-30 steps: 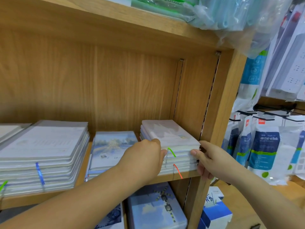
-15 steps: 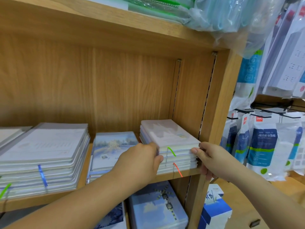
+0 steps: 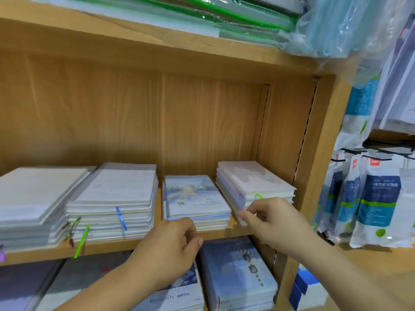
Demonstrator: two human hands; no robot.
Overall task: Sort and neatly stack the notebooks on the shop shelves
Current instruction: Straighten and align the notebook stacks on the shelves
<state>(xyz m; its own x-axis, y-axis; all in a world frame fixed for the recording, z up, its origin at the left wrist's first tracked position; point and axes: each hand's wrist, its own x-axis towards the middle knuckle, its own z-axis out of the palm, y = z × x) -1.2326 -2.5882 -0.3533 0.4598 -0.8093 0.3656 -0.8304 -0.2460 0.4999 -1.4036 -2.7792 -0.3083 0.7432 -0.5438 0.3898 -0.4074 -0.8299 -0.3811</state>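
on the wooden shelf (image 3: 125, 245) four piles of notebooks lie side by side. the rightmost pile (image 3: 258, 185), white-covered and pushed against the shelf's side wall, sits a little skewed, its near corner turned toward the front edge. the right hand (image 3: 272, 217) is at that near corner, thumb and fingers curled toward each other at the lower books; its grip looks like a pinch on the corner of the pile, though the blur there keeps it from being certain. a green ribbon (image 3: 258, 195) shows just above the knuckles.

just left of it lies a lower pile with a snowy blue cover (image 3: 193, 196). the left hand (image 3: 174, 248) hangs in front of the shelf edge below this pile, fingers bent loosely inward, thumb out, its grip closed on nothing that can be seen; the fingertips are near the pile's front edge, and contact cannot be told.

further left stands a taller white pile (image 3: 114, 198) with a blue ribbon (image 3: 121, 218) down its front, and beside it another white pile (image 3: 33, 198) at the picture's edge. on the shelf below lie more blue-covered notebooks (image 3: 238, 272). blue and white packets (image 3: 377, 203) hang on hooks to the right of the shelving.
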